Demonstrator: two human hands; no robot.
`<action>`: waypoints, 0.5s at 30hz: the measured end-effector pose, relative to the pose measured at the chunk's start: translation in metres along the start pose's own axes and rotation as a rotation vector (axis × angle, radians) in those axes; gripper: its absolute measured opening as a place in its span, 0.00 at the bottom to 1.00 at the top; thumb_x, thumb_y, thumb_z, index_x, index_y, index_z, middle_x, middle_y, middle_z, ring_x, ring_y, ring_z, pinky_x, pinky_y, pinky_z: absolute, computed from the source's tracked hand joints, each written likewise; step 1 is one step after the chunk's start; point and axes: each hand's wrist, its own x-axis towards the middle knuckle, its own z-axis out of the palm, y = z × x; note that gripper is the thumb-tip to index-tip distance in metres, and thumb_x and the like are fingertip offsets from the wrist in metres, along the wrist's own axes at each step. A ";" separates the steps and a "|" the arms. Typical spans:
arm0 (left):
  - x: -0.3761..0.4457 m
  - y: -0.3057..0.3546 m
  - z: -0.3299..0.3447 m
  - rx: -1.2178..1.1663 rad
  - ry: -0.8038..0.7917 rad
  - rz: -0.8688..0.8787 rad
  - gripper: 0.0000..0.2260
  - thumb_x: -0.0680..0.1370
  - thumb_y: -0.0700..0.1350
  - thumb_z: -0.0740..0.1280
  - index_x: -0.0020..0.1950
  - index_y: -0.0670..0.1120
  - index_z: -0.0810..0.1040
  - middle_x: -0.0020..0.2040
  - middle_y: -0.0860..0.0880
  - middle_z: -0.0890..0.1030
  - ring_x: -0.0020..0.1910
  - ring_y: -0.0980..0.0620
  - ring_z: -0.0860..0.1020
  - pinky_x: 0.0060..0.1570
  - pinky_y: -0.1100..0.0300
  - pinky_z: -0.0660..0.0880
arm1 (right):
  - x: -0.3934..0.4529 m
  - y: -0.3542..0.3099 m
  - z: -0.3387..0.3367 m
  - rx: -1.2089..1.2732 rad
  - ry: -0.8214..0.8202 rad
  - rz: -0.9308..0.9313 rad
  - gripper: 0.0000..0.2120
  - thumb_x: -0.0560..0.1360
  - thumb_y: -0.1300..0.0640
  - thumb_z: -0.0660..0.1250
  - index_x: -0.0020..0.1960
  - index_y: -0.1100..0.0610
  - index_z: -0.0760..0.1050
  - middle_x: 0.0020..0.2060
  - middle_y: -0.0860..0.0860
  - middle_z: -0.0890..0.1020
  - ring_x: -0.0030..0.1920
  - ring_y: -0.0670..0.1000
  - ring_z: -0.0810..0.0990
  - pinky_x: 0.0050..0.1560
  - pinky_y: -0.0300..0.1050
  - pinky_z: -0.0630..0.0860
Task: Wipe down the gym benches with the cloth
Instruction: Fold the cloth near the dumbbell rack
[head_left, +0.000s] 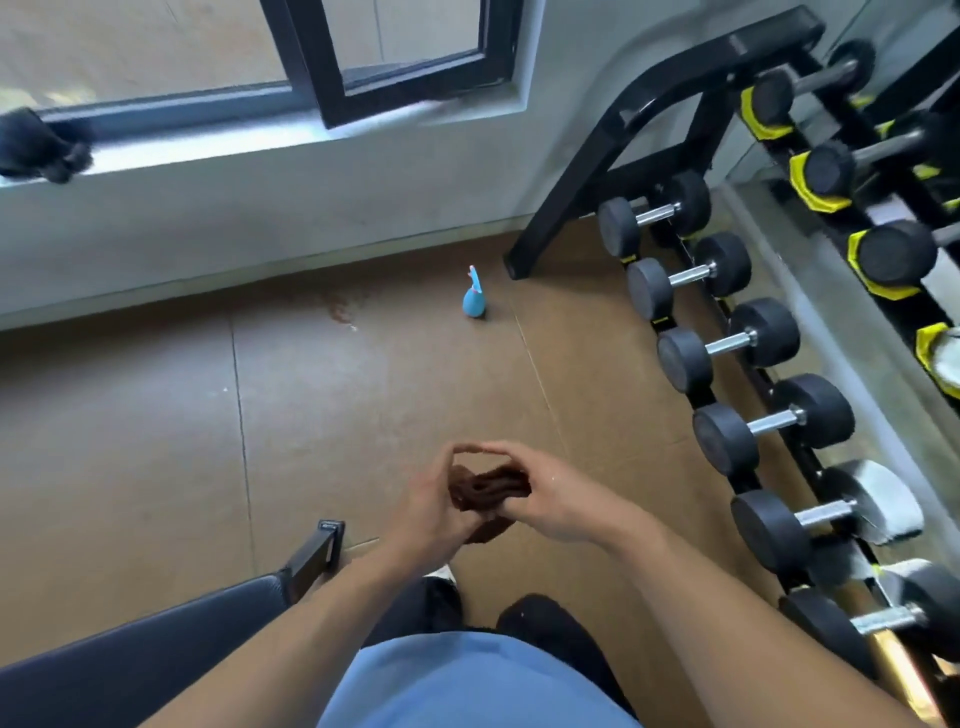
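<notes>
A dark brown cloth (488, 491), folded into a small wad, sits between both of my hands above the brown floor. My left hand (434, 506) grips its left side, with the thumb arched over the top. My right hand (558, 493) holds its right side, fingertips meeting the left thumb. The black padded gym bench (156, 649) runs along the lower left, below my left forearm, with its metal foot (319, 551) near my left wrist. The cloth is apart from the bench.
A blue spray bottle (475, 301) stands on the floor near the wall. A rack of black dumbbells (727, 343) fills the right side. A wet stain (340, 309) marks the floor. A dark cloth (41, 145) lies on the windowsill. My shoes (545, 629) are below.
</notes>
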 end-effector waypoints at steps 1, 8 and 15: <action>0.019 0.002 -0.007 -0.017 0.050 -0.029 0.27 0.70 0.41 0.79 0.61 0.57 0.70 0.41 0.53 0.84 0.40 0.61 0.82 0.41 0.70 0.74 | 0.017 -0.008 -0.013 -0.039 0.074 0.018 0.27 0.78 0.60 0.70 0.74 0.43 0.70 0.61 0.46 0.81 0.61 0.48 0.80 0.60 0.44 0.78; 0.157 0.028 -0.048 -0.006 -0.010 -0.124 0.22 0.68 0.42 0.81 0.55 0.56 0.77 0.47 0.59 0.81 0.46 0.61 0.80 0.43 0.76 0.72 | 0.096 -0.063 -0.122 0.027 0.158 -0.115 0.08 0.78 0.57 0.71 0.55 0.48 0.84 0.47 0.46 0.86 0.50 0.46 0.82 0.56 0.52 0.80; 0.316 0.037 -0.050 -0.172 0.050 -0.344 0.07 0.72 0.50 0.79 0.46 0.52 0.83 0.39 0.56 0.86 0.39 0.58 0.83 0.42 0.62 0.79 | 0.197 -0.074 -0.293 0.579 0.165 -0.386 0.09 0.79 0.70 0.67 0.58 0.65 0.80 0.48 0.53 0.84 0.49 0.45 0.82 0.53 0.36 0.78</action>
